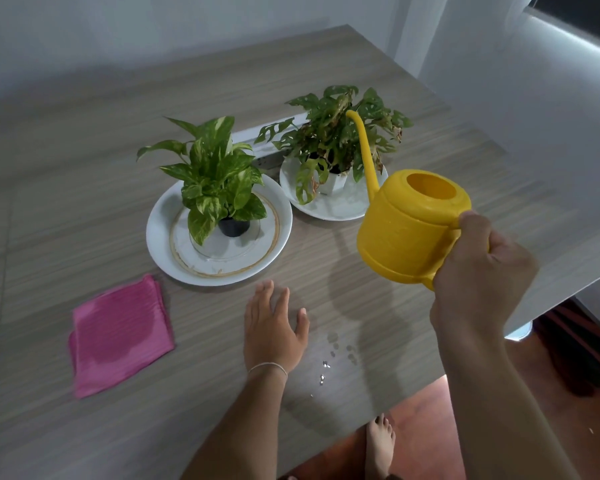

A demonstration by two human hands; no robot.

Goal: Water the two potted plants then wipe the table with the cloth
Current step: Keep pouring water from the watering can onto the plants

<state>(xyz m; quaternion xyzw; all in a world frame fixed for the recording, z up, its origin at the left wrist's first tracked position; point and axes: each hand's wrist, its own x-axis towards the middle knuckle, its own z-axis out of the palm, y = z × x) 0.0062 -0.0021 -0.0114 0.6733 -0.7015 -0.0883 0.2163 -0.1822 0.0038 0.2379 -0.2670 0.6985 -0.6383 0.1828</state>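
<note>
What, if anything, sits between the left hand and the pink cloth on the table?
Nothing visible does. The left hand rests flat on the table, and the pink cloth lies to its left with only bare tabletop between them. The plate under the nearer plant sits farther back, clear of that path.

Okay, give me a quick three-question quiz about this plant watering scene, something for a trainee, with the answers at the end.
1. True or false: the right hand holds the yellow watering can by its handle.
2. Which plant does the can's spout reach over? A) the plant in the black pot B) the plant in the white pot
3. What lies on the table left of the left hand?

Key: 1 true. 2 B. 3 the folded pink cloth.
</note>
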